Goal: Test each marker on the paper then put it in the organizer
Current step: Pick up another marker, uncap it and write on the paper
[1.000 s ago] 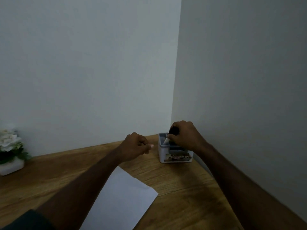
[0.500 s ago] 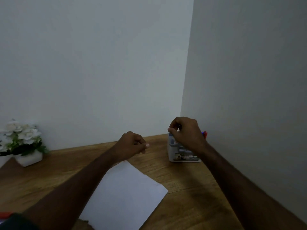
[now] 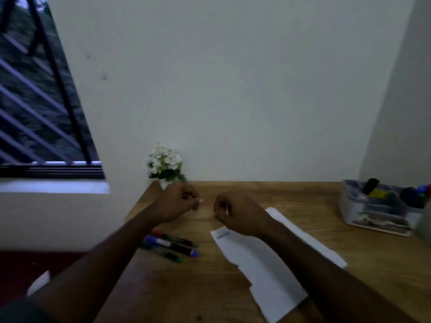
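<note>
I see both of my bare forearms reaching forward from the lower edge of the view, angled inward so the hands nearly meet in the middle. My left hand [image 3: 177, 201] has its fingers curled loosely inward, thumb tip showing a pale nail, and it holds nothing. My right hand [image 3: 235, 213] sits just beside it, apart, fingers also curled toward the palm, with nothing visible in its grip. A dark sleeve edge shows at my left upper arm.
</note>
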A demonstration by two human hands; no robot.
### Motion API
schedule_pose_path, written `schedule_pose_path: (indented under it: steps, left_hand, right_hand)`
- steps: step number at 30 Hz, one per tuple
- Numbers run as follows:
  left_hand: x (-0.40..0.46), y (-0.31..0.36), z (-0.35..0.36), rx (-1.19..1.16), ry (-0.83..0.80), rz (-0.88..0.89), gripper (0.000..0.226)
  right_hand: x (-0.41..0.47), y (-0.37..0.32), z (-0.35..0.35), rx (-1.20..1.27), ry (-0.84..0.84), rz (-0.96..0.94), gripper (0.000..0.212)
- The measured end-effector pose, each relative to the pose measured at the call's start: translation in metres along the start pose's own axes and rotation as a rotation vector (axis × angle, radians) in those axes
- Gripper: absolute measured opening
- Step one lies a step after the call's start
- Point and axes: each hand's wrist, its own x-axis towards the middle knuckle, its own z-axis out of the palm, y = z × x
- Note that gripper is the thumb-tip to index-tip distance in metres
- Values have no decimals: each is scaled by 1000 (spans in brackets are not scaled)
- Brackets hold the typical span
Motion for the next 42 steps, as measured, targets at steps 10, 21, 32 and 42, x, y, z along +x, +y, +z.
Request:
schedule_pose_path:
  steps: [10,21,32,42]
  left_hand:
    - [-63,-76,-41,86,28,-203,3]
    - [-46,-68,-20,23,-7,-78,10]
    - [23,-6,48,-223,10,219,8]
    - [42,-6,77,-509,-81,132,9]
  right_hand:
    - [40,-61,75,-53,-320,-10,14]
    - [29,-37,61,-25,-183,43,14]
    - [-19,39,13,-229,66,-111,31]
    - [-24,64,14,-292,73,-11,40]
